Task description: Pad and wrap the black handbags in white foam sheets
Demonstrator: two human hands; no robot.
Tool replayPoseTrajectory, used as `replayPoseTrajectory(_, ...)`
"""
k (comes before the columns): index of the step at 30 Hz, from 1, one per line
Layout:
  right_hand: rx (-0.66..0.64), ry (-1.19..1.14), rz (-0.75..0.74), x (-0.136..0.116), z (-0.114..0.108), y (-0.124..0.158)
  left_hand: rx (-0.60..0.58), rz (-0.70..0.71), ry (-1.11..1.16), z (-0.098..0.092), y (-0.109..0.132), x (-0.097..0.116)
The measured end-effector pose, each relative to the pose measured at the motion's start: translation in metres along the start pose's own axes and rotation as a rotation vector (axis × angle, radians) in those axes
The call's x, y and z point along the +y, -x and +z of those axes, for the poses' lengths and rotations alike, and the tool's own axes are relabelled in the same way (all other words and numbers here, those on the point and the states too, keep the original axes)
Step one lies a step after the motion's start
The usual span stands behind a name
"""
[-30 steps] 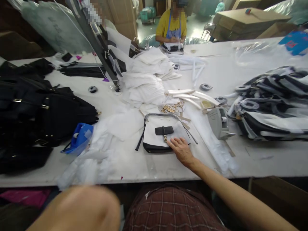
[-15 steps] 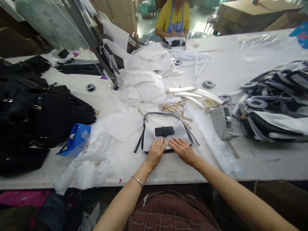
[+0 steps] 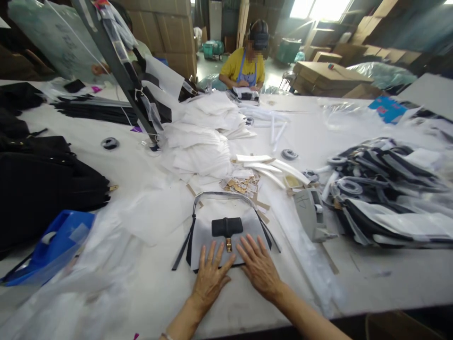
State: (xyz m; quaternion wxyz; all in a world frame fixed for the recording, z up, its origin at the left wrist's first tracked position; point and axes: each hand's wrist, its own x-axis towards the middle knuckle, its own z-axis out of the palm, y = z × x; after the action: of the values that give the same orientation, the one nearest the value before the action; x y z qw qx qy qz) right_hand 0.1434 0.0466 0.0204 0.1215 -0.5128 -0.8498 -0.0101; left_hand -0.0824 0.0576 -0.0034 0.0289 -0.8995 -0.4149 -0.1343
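Note:
A light grey and black handbag [image 3: 204,235] lies on the white table in front of me, its strap looped at the far side. Its front has a black tab and a gold clasp [image 3: 229,244]. My left hand [image 3: 209,278] rests flat with fingers spread on the bag's lower left front. On the lower right front lies my right hand [image 3: 260,270], its fingers also apart, beside the clasp. Neither hand grips anything. Just beyond the bag are small paper tags [image 3: 244,185] and white padding strips [image 3: 258,159].
Black bags [image 3: 42,189] and a blue tape dispenser [image 3: 53,245] stand on the left. A grey dispenser [image 3: 308,215] and piled wrapped bags [image 3: 392,222] are on the right. White sheets [image 3: 198,146] and a slanted metal post [image 3: 120,71] lie ahead; a co-worker [image 3: 242,71] sits opposite.
My view has tilted up, showing more of the room. My fingers have spread wider, and my hands have moved apart, uncovering the gold clasp.

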Motion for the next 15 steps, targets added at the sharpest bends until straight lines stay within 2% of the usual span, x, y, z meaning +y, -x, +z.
replayPoseTrajectory(3, 0.015, 0.026, 0.011, 0.005, 0.010, 0.006, 0.073, 0.024, 0.012, 0.003, 0.001, -0.002)
replayPoseTrajectory(6, -0.035, -0.002, -0.025, 0.011, 0.014, 0.007, 0.137, 0.048, 0.020, 0.006, 0.001, -0.004)
replayPoseTrajectory(10, -0.066, -0.019, -0.061, 0.020, 0.016, 0.005, 0.190, 0.059, 0.012, 0.010, -0.002, -0.005)
replayPoseTrajectory(15, -0.039, -0.076, -0.070, 0.025, 0.030, 0.007, 0.228, 0.058, -0.027, 0.012, -0.009, -0.007)
